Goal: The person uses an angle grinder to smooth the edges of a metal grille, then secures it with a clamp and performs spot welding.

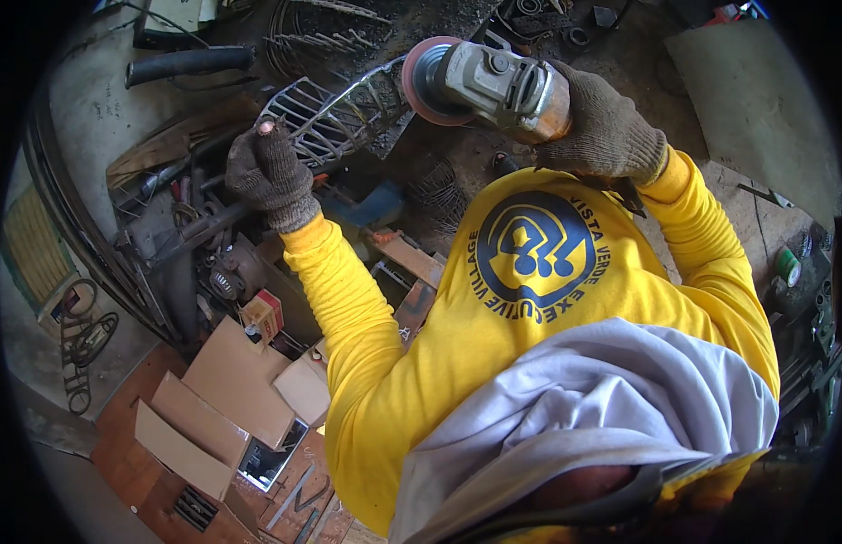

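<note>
One right hand in a brown glove is wrapped tight around a grinder, and the left hand, gloved too, holds the left end of a metal frame with lots of thin bars. The frame is between the left hand and the grinder, with its right end close by the round disc, but I cannot tell if they touch. Down past the left sleeve are a small red box and a big brown box.
</note>
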Tool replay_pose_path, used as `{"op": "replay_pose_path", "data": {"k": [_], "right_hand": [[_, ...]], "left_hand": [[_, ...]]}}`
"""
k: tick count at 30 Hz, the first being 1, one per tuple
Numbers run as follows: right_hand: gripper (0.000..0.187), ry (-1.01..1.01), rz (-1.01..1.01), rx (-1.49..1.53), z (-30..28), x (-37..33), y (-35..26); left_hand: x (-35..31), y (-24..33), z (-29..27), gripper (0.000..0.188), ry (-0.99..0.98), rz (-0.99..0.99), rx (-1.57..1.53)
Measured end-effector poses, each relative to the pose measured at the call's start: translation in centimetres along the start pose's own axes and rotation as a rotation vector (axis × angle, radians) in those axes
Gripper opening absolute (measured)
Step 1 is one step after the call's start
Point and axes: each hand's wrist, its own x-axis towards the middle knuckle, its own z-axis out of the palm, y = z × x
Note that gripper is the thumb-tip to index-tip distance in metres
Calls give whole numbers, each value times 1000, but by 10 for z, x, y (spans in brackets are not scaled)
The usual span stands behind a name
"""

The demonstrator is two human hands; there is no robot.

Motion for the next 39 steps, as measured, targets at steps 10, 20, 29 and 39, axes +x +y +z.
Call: {"op": "replay_pose_path", "data": {"k": [10, 20, 29, 39], "right_hand": [[82, -151, 87, -117, 1, 16, -27], [78, -160, 12, -220, -7, 18, -26], [76, -188, 84, -202, -5, 15, -50], [72, -201, 54, -301, -9, 15, -55]], "left_hand": [[-20, -16, -7, 20, 13, 225, -52], [-29, -21, -7, 16, 17, 270, -154], [-25, -17, -11, 14, -16, 345, -162], [-26, -8, -17, 20, 11, 362, -135]]}}
